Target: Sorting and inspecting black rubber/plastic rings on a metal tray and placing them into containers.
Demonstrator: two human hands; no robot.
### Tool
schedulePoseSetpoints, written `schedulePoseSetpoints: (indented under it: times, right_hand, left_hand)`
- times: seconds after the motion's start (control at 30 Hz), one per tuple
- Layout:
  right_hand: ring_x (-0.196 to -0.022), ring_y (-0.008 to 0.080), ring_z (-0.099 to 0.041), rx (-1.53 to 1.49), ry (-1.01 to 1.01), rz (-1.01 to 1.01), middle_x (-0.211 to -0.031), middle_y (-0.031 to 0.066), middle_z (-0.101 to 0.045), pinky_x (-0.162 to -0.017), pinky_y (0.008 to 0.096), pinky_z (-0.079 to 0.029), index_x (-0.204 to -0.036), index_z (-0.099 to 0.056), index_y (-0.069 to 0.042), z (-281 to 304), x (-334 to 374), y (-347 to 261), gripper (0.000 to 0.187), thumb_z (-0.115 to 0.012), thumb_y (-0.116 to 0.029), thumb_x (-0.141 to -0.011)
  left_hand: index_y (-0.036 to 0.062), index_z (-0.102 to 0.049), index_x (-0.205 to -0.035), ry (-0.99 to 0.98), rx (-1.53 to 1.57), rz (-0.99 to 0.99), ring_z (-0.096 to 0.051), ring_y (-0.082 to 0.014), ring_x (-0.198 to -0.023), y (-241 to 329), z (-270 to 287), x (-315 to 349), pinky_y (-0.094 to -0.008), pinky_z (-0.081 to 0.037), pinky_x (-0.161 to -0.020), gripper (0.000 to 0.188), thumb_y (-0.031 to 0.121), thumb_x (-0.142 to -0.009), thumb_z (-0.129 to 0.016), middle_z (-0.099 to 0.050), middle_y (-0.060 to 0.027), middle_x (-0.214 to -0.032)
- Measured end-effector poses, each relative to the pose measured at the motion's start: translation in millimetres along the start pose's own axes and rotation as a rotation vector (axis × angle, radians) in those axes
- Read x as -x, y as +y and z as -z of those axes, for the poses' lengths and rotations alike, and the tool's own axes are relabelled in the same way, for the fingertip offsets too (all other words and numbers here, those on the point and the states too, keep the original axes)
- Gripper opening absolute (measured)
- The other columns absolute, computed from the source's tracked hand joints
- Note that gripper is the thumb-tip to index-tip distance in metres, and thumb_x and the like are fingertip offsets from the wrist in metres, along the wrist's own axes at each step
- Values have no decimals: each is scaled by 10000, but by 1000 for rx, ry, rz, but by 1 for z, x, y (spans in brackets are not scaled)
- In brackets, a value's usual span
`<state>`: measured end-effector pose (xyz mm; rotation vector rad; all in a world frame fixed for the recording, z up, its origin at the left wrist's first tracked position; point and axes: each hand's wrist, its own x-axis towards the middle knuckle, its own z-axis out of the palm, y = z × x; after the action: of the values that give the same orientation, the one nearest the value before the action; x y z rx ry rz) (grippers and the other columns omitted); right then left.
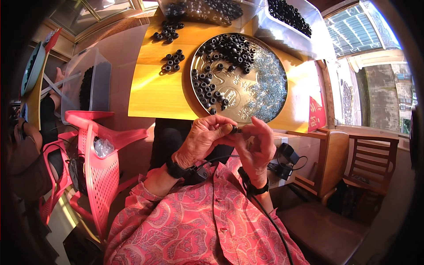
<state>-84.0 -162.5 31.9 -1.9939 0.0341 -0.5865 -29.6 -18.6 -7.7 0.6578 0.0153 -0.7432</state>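
Close in front of my chest, just off the near edge of the table, my two hands meet at a small black ring-shaped piece (235,130). My left hand (197,138) pinches it between thumb and forefinger. From the other side my right hand (256,145) has its fingertips on or beside the same piece, its fingers bent and partly raised. Whether it holds a smaller part is too small to make out. Beyond the hands lies a round gold tray (229,84), with many black ring pieces (207,88) at its left and back and tiny clear-blue bits (269,86) along its right.
The tray rests on a yellow table (152,95); loose black piece clusters (173,61) sit to its left. Clear plastic bins (287,37) of black pieces stand at the back. A red plastic chair (99,172) is at my left, a wooden chair (371,161) at my right. Another person (31,150) sits far left.
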Motion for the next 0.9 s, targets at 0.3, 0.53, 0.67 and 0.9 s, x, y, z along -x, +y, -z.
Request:
schedulePoseSetpoints:
  times: [0.3,0.53,0.67,0.9]
  right_hand:
    - [-689,116,-647,111,-29,-1,-816,50,-660,-625,238,-516,-1207,-540,-47,-1,4,-3,526,-743,19,-726]
    - [-676,131,-651,114,-42,5,-814,54,-653,-623,251,-525,-1210,-531,-40,-1,0,-4,532,-723,29,-718]
    - [-673,134,-650,123,-53,27,-815,54,-648,-620,255,-527,-1218,-523,-35,-1,-1,-5,543,-720,27,-717]
    - [-670,152,-637,169,-103,108,-861,69,-617,-608,268,-527,-1212,-513,-12,-5,3,-6,571,-759,9,-697]
  left_hand:
    - [-24,-631,-1040,67,-195,2,-696,-180,-755,8,-6,5,-303,-598,-691,197,135,-926,-611,-687,-94,-890]
    - [-30,-650,-1088,185,-520,-122,-674,-121,-764,12,-20,12,-236,-568,-703,222,124,-933,-607,-694,-79,-896]
    - [-33,-652,-1107,189,-489,-92,-663,-108,-786,17,-28,15,-234,-564,-704,243,133,-933,-611,-693,-77,-899]
    - [-50,-639,-1073,142,-537,-159,-664,-128,-825,10,-21,15,-255,-570,-719,224,87,-897,-653,-693,-106,-924]
